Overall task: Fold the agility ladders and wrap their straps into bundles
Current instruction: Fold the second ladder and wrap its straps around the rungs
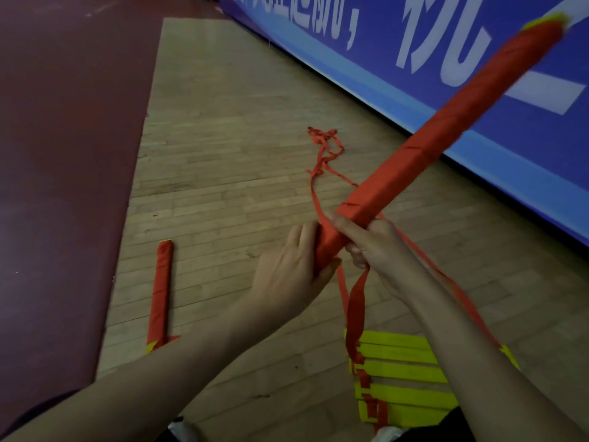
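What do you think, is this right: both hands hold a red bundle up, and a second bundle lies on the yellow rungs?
Not quite. The second bundle lies on the wooden floor to the left, well apart from the yellow rungs, as the head view shows. The left hand and right hand do hold a red bundle up.

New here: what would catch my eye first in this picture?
A long stick-like bundle wrapped in red strap slants across the middle, gripped at its lower end by the left hand, while the right hand pinches a loose red strap. At bottom right, flat yellow rungs lie stacked on the wooden floor, and a blue banner with white characters fills the upper right.
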